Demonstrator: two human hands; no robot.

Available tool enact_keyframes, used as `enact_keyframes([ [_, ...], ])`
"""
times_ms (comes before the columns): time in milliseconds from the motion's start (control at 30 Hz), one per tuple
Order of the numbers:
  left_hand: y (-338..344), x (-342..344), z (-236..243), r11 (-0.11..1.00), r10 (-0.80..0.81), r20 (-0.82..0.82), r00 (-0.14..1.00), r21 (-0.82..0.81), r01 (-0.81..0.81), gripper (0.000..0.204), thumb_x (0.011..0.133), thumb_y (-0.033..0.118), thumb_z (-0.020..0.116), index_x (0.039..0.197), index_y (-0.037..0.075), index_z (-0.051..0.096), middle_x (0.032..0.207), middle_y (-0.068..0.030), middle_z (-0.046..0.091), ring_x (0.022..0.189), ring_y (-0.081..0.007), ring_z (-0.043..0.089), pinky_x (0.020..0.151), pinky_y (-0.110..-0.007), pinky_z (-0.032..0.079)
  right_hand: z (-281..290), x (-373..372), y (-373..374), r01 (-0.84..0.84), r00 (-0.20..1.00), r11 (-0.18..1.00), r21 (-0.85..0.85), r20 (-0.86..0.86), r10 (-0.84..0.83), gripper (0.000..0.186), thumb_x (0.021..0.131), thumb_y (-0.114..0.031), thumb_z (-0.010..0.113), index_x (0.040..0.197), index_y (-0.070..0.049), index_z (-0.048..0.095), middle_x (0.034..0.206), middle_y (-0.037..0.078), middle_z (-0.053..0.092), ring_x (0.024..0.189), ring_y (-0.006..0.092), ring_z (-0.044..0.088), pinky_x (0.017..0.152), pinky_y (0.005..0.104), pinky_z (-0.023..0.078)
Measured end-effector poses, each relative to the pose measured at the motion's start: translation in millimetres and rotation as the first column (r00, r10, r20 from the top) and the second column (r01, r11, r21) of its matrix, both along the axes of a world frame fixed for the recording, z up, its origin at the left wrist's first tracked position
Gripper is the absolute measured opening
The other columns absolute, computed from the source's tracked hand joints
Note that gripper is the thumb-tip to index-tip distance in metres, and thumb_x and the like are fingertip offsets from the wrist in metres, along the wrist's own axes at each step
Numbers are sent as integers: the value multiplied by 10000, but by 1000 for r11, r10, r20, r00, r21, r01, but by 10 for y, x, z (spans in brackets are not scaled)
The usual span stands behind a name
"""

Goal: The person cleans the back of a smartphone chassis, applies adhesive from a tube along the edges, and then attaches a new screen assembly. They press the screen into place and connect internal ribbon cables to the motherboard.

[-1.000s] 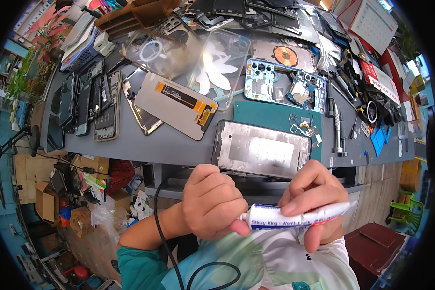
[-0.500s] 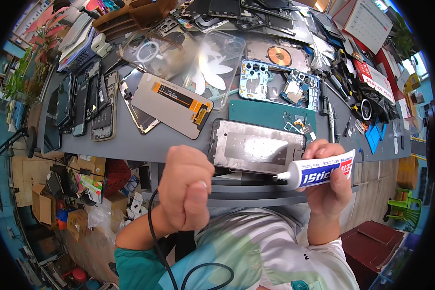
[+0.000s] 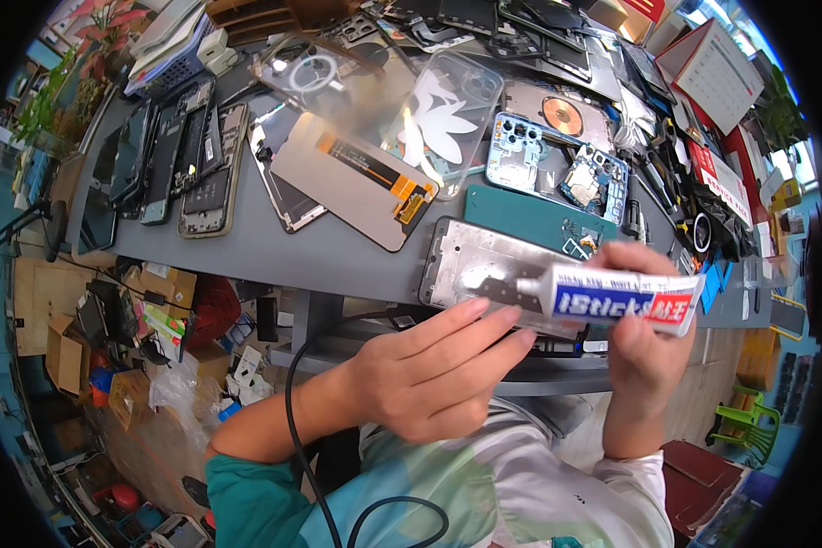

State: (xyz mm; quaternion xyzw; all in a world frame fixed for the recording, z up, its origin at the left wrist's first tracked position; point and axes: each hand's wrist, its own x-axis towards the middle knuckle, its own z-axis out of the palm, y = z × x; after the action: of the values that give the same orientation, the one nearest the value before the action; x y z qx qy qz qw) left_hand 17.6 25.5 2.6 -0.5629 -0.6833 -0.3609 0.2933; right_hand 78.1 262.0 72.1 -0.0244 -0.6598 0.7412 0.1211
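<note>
My right hand [image 3: 650, 352] grips a white tube of glue [image 3: 603, 301] with blue and red print, held level with its nozzle toward the left. The tube is slightly blurred. My left hand [image 3: 429, 370] is just left of the nozzle, its fingers stretched out toward the phone frame; nothing shows in them, though the palm is hidden. Below the tube, a bare grey metal phone frame [image 3: 457, 265] lies at the front edge of the desk, partly covered by the tube and my fingers. A phone display panel [image 3: 324, 178] with an orange flex cable rests face down to its left.
Behind the frame lie a teal mat [image 3: 498, 215] with small metal bits and a light-blue phone housing [image 3: 516, 160]. Several opened phones [image 3: 212, 173] stand along the left. Tools [image 3: 653, 169] crowd the right side. A black cable [image 3: 290, 416] hangs beside my left forearm.
My left hand has gone from a closed fist to stretched fingers and moved right, close to the nozzle. The tube has shifted slightly right. The whole view has tilted and shifted.
</note>
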Motion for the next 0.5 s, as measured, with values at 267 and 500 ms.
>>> enact_keyframes([
  [267,88,-7,17,993,61,72,996,-107,-53,476,952,126,790,728,108,371,1249,-202,777,1222,-358,736,1100,-498,567,134,-635,-200,-119,968,981,155,238,80,323,927,-124,854,1176,66,775,1085,134,806,962,140,748,881,277,590],
  [500,101,-39,-34,991,115,132,985,-79,-105,484,956,131,781,706,99,367,1237,-224,774,1226,-374,732,1109,-511,558,20,-642,-260,-135,965,982,135,244,99,282,938,-82,836,1162,78,772,1066,145,809,921,138,751,841,268,599],
])
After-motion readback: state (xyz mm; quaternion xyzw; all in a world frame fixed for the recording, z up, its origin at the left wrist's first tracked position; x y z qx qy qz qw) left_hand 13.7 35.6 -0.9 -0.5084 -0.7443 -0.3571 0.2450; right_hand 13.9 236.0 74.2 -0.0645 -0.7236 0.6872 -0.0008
